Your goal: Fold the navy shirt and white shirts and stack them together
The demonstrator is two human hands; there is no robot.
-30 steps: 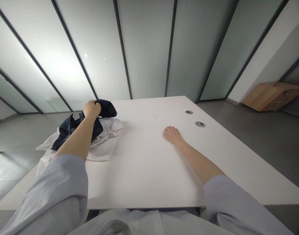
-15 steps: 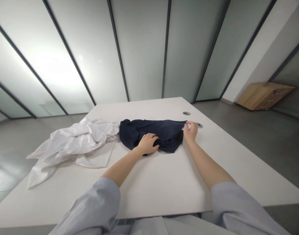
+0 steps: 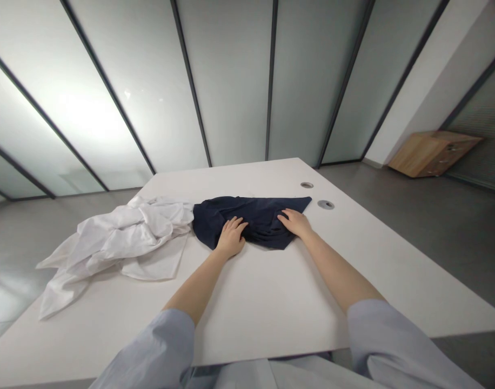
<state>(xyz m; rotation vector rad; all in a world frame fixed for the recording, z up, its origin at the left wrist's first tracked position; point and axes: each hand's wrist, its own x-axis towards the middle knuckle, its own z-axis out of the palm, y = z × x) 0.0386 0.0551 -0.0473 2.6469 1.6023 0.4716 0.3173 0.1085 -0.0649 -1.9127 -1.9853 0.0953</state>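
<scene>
A dark navy cloth garment lies bunched across the middle of the white table; its exact kind does not show. My left hand rests on its near left part, fingers spread over the fabric. On its right part lies my right hand, thumb and fingers apart against the folds. The garment's far right corner stretches out to a point beyond this hand. Touching or nearly touching its left end is a crumpled white cloth.
The white table has two round cable grommets near its right edge. Part of the white cloth hangs toward the left edge. A wooden cabinet stands on the floor at the right, and frosted glass panels rise behind.
My right hand has let go of the garment's far right corner and moved left and nearer onto the fabric. My left hand has shifted slightly left, its fingers more spread.
</scene>
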